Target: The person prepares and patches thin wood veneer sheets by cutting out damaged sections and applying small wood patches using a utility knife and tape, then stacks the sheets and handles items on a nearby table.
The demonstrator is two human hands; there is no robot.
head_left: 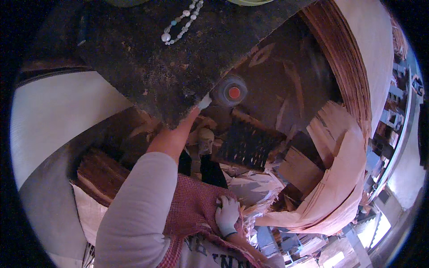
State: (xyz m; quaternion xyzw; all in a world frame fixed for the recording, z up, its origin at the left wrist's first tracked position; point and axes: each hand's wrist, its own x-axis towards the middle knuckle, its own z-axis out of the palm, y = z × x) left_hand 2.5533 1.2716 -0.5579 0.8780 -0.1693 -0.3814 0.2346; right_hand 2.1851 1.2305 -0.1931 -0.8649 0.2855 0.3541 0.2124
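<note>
My left arm, in a grey sleeve, reaches up to the slanting edge of a dark, worn board (147, 67). At that edge is my gloved left hand (205, 101); its fingers are mostly hidden. Just right of it shows a round grey thing with a red centre (234, 92), blurred at its rim. My right hand (228, 215), in a pale glove, rests low against a red checked apron (192, 201), its fingers curled on the cloth. A loop of white and blue beads (181, 31) shows in front of the board.
Thin wood sheets (344, 183) curve along the right, with a brown stack (351, 58) above them. A dark slatted crate (250, 140) and wood scraps lie below. At left are a pale sheet (67, 116) and another wood stack (100, 176). My shoe (205, 139) shows between them.
</note>
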